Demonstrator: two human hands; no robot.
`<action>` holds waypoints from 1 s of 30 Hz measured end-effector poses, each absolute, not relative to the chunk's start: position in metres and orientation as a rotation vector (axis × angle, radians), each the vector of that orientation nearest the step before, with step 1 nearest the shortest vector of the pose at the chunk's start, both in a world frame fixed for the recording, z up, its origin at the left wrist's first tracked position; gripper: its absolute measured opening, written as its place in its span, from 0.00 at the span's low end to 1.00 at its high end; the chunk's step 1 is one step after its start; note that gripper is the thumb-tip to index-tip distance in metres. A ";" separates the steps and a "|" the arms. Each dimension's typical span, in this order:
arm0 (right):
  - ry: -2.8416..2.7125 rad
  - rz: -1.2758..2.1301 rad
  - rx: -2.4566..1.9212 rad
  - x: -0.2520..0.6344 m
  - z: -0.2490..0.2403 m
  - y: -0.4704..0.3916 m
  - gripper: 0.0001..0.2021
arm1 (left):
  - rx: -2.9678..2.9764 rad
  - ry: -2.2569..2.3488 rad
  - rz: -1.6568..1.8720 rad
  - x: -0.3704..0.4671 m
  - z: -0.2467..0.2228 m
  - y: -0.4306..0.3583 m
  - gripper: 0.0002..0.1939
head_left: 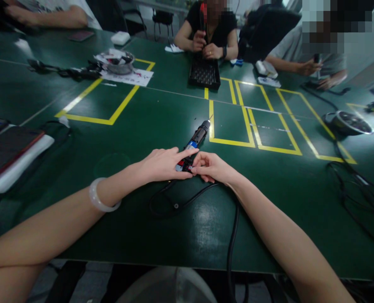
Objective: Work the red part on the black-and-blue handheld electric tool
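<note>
An electric screwdriver (200,134) lies on the green table with its thin bit pointing away from me. Part of its casing seems to be off, since red, blue and silver parts show along its body. My left hand (163,164) reaches over the rear half, index finger and thumb on either side, holding it. At the rear end, my right hand (214,167) has its fingers closed in a pinch; whatever is between them is too small to tell. A black cable (199,194) loops over the table just below both hands.
Yellow tape rectangles (232,142) mark the table (126,235). A metal bowl (120,63) of parts stands on paper at back left, another bowl (351,123) at right. Across the table a person sits behind a black tray (205,75). Cables (347,181) coil at right.
</note>
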State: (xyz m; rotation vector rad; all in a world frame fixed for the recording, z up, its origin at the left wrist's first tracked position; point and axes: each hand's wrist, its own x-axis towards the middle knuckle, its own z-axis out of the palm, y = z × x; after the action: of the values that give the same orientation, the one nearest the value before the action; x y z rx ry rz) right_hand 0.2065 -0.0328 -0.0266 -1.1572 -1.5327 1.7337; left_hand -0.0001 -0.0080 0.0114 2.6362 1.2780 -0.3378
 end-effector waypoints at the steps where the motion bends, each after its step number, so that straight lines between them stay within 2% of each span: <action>1: -1.531 1.733 -1.151 0.206 -0.027 -0.033 0.15 | 2.637 1.279 -0.334 0.000 0.011 -0.008 0.45; 18: -1.591 1.599 -1.206 0.199 -0.024 -0.036 0.13 | 2.657 1.277 -0.315 -0.001 0.010 -0.009 0.44; 30: -1.545 1.520 -1.235 0.192 -0.030 -0.039 0.14 | 2.643 1.301 -0.316 0.001 0.012 -0.012 0.43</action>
State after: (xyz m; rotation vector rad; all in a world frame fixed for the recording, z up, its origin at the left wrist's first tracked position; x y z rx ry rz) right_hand 0.1919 -0.0394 -0.0301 -1.2349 -1.5451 1.5198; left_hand 0.0014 -0.0117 0.0117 2.6425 1.3007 -0.3161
